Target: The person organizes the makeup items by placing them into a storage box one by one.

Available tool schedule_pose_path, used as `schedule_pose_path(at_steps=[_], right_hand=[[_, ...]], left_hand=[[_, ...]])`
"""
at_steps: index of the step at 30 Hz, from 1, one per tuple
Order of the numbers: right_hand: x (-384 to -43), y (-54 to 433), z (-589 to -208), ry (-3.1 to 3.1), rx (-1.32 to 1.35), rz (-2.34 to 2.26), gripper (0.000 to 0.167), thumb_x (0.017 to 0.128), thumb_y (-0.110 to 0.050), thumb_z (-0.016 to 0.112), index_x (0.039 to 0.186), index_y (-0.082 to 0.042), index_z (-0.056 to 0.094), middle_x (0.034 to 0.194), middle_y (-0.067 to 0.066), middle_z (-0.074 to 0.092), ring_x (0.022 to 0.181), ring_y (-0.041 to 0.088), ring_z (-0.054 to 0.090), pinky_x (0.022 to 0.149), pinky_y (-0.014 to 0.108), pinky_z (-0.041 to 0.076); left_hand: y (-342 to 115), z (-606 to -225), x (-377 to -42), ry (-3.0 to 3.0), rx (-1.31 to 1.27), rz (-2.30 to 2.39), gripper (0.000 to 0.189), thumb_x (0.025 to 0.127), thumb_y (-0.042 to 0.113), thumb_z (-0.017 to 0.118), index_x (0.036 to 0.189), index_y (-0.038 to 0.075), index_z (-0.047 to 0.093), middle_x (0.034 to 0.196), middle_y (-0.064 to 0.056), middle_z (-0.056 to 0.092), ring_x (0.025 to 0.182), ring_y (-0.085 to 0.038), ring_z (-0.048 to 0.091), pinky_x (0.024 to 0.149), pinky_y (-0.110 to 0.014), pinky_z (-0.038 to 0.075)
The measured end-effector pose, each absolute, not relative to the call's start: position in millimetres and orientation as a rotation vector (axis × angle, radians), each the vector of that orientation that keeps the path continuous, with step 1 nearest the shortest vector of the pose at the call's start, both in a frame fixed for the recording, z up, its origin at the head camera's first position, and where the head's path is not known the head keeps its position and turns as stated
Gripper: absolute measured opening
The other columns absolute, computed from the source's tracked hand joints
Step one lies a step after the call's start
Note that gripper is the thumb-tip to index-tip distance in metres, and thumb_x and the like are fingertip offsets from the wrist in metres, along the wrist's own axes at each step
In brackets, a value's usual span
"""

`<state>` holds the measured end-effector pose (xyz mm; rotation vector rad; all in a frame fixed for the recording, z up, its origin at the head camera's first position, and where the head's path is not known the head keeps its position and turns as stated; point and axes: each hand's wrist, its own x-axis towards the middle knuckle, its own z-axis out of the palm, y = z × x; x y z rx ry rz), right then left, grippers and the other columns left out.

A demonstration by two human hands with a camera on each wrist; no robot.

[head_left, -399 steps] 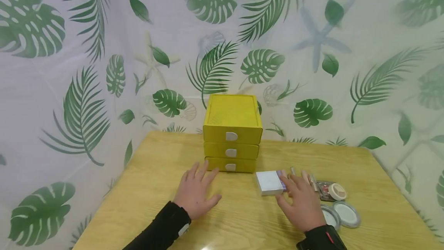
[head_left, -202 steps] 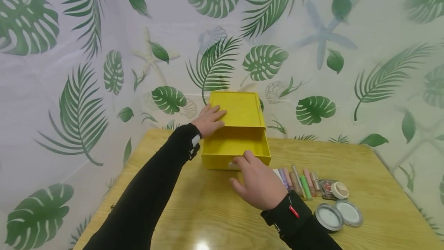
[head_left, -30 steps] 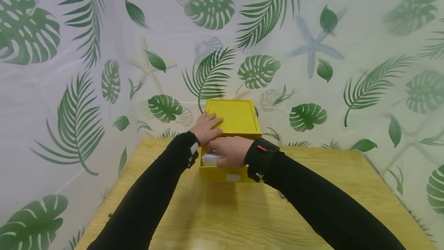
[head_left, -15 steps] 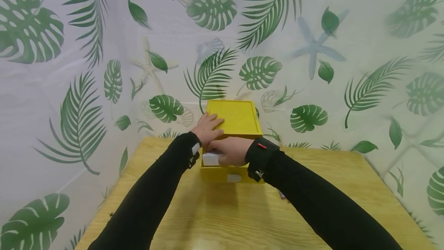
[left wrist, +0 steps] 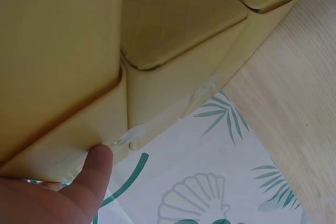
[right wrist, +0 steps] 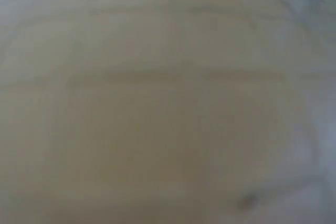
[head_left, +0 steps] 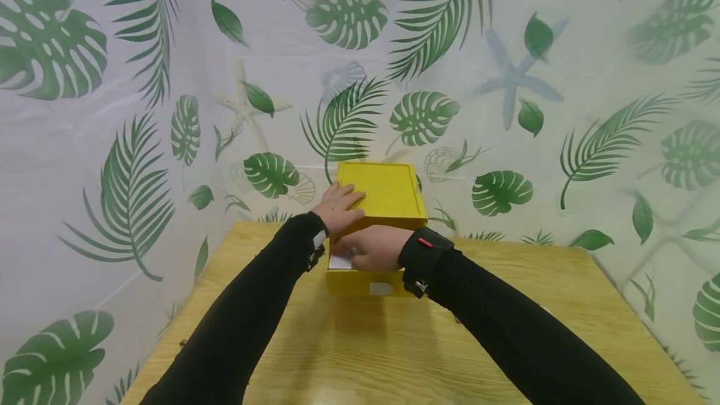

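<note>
A yellow drawer unit [head_left: 382,189] stands at the back of the table, its top drawer [head_left: 349,281] pulled out, with a pale tab on the front. My left hand [head_left: 337,208] rests on the unit's top left edge, fingers spread; in the left wrist view a digit [left wrist: 97,174] touches its yellow side. My right hand [head_left: 377,247] reaches into the drawer from the right, its fingers around a small white box [head_left: 340,262] at the drawer's left front corner. That hand covers most of the box and the drawer's inside. The right wrist view is blurred tan surface.
The wooden table [head_left: 349,355] spreads in front of the unit. My right sleeve [head_left: 506,317] crosses its right side and hides most of what lies there. A leaf-patterned sheet [head_left: 270,117] hangs close behind the table and along its left side.
Over the last second the white box has gone lower into the drawer, with my right hand tilting over it. My left hand has stayed on the unit. Earlier, the box lay on the table at right.
</note>
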<state>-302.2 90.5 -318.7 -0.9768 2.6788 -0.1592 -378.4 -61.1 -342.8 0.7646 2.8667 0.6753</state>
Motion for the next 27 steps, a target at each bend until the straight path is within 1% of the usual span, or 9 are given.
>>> schedule_pose_path(at_steps=[4, 8, 13, 17, 21, 23, 27], right_hand=[[-299.7, 90.2, -317.3, 2.648, -0.983, -0.191, 0.035, 0.107, -0.033, 0.050, 0.139, -0.027, 0.064, 0.130, -0.012, 0.064, 0.108, 0.011, 0.057, 0.108, 0.034, 0.043], [-297.2, 90.6, -318.1, 2.636, -0.984, -0.228, 0.037, 0.107, -0.036, 0.052, 0.141, -0.026, 0.063, 0.129, -0.011, 0.064, 0.108, 0.012, 0.056, 0.108, 0.034, 0.043], [-294.1, 93.0, -321.1, 2.653, -1.029, -0.263, 0.038, 0.107, -0.034, 0.052, 0.143, -0.024, 0.061, 0.130, -0.010, 0.064, 0.109, 0.012, 0.057, 0.107, 0.033, 0.043], [-292.8, 98.3, -321.5, 2.665, -1.126, -0.301, 0.040, 0.108, -0.031, 0.049, 0.145, -0.019, 0.059, 0.139, -0.005, 0.061, 0.122, 0.012, 0.055, 0.113, 0.034, 0.039], [-289.3, 109.4, -321.4, 2.674, -1.172, -0.337, 0.043, 0.107, -0.030, 0.051, 0.148, -0.017, 0.056, 0.150, 0.000, 0.052, 0.138, 0.016, 0.046, 0.118, 0.039, 0.034], [-285.8, 116.5, -320.5, 2.683, -1.171, -0.355, 0.044, 0.107, -0.030, 0.053, 0.149, -0.016, 0.055, 0.153, 0.003, 0.048, 0.142, 0.019, 0.042, 0.119, 0.041, 0.033], [-276.2, 134.1, -317.4, 2.751, -1.126, -0.405, 0.044, 0.104, -0.026, 0.057, 0.147, -0.014, 0.057, 0.155, 0.008, 0.045, 0.144, 0.026, 0.040, 0.118, 0.047, 0.034]], left_hand=[[-60.5, -343.5, -378.3, 2.876, 0.772, 0.669, 0.055, 0.107, 0.033, 0.045, 0.158, 0.012, 0.039, 0.167, -0.014, 0.020, 0.154, -0.036, -0.001, 0.125, -0.048, 0.006], [-60.4, -345.2, -378.2, 2.877, 0.761, 0.680, 0.055, 0.107, 0.034, 0.046, 0.157, 0.013, 0.040, 0.167, -0.014, 0.021, 0.154, -0.036, 0.000, 0.125, -0.049, 0.007], [-60.9, -346.4, -378.0, 2.874, 0.747, 0.687, 0.055, 0.107, 0.034, 0.045, 0.158, 0.013, 0.039, 0.167, -0.013, 0.020, 0.154, -0.035, 0.000, 0.125, -0.049, 0.007], [-61.5, -345.7, -377.5, 2.887, 0.762, 0.676, 0.055, 0.107, 0.034, 0.045, 0.158, 0.013, 0.039, 0.167, -0.013, 0.021, 0.154, -0.035, 0.000, 0.125, -0.048, 0.006], [-61.1, -345.0, -376.7, 2.893, 0.785, 0.670, 0.055, 0.107, 0.033, 0.045, 0.157, 0.011, 0.039, 0.166, -0.015, 0.021, 0.154, -0.036, 0.001, 0.125, -0.048, 0.005], [-60.5, -344.9, -376.5, 2.891, 0.788, 0.669, 0.055, 0.107, 0.033, 0.045, 0.157, 0.011, 0.039, 0.166, -0.015, 0.021, 0.154, -0.037, 0.001, 0.125, -0.049, 0.006], [-59.3, -344.3, -377.0, 2.896, 0.775, 0.661, 0.055, 0.107, 0.034, 0.045, 0.157, 0.012, 0.039, 0.166, -0.015, 0.021, 0.154, -0.036, 0.001, 0.125, -0.050, 0.007]])
